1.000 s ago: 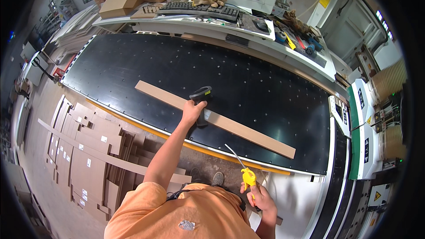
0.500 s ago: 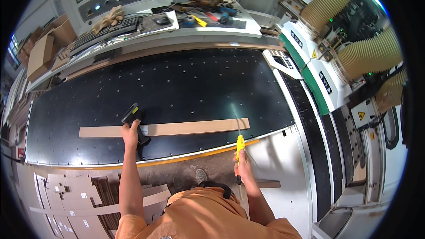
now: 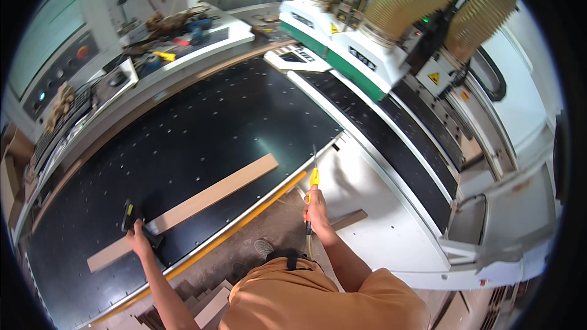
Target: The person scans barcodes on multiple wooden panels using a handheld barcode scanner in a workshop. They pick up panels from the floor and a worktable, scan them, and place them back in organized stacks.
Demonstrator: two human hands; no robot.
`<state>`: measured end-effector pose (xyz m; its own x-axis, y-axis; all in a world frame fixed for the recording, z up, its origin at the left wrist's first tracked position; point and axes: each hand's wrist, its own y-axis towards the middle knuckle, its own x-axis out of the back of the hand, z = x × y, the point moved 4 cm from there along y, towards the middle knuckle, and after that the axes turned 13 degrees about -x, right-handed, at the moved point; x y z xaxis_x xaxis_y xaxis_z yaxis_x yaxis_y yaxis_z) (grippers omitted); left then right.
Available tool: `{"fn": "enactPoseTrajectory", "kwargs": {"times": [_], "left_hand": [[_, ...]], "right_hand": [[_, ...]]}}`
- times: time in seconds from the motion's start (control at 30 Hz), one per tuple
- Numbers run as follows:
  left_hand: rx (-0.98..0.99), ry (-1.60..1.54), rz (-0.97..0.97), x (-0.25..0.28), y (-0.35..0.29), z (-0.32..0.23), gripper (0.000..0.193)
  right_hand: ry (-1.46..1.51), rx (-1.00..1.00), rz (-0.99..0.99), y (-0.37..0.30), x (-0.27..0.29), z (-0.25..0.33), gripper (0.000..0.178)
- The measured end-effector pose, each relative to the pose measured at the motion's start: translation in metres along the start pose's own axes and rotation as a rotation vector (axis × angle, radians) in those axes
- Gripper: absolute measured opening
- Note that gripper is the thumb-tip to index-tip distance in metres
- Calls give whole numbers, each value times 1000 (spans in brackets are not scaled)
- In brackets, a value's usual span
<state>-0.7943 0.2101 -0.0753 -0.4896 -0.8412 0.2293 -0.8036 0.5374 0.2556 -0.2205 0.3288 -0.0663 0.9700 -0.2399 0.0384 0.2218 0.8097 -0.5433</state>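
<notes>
A: Where do you see the left hand [image 3: 140, 240], and what does it do?
B: It is in the lower left of the frame; its fingers are closed around the handle of a black, pistol-shaped plastic scanner [image 3: 129, 215]; whether a finger presses the trigger, I cannot tell.
A: And what is lying beside this hand?
B: A long, flat, light-brown strip of board [image 3: 214, 198]; it lies on the black machine bed with small holes [image 3: 202, 128], slanting from the lower left to the centre of the frame; a small white label [image 3: 153, 228] is on it, just beside the scanner.
A: Please tell me also about the right hand [image 3: 317, 209].
B: It is a little below the centre of the frame; it grips a yellow air blow gun [image 3: 314, 178], whose thin metal nozzle points to the top of the frame; the gun is apart from the strip.
A: What stands farther away?
B: In the upper left, a white worktop [image 3: 235, 33] carries tools; in the upper right, there is a white-and-green machine head [image 3: 361, 76] with beige ribbed hoses [image 3: 416, 0].
</notes>
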Motion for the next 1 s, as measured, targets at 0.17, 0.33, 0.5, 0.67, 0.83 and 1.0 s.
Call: {"fn": "enactPoseTrajectory", "kwargs": {"times": [0.17, 0.33, 0.5, 0.67, 0.83, 1.0], "left_hand": [[-13, 28, 20, 2, 1, 1, 37], [-1, -6, 38, 1, 0, -1, 36], [-11, -4, 23, 0, -1, -5, 36], [2, -2, 5, 1, -2, -5, 37], [6, 7, -3, 0, -1, -1, 38], [-3, 12, -4, 0, -1, -5, 36]], "right_hand": [[139, 291, -306, 18, 60, 19, 50], [730, 91, -486, 24, 124, 18, 51], [859, 139, -716, 16, 159, 44, 51], [580, 128, -332, 15, 119, 69, 58], [118, 62, 15, 8, 53, 75, 66], [2, -34, 103, 8, 29, 72, 65]]}}
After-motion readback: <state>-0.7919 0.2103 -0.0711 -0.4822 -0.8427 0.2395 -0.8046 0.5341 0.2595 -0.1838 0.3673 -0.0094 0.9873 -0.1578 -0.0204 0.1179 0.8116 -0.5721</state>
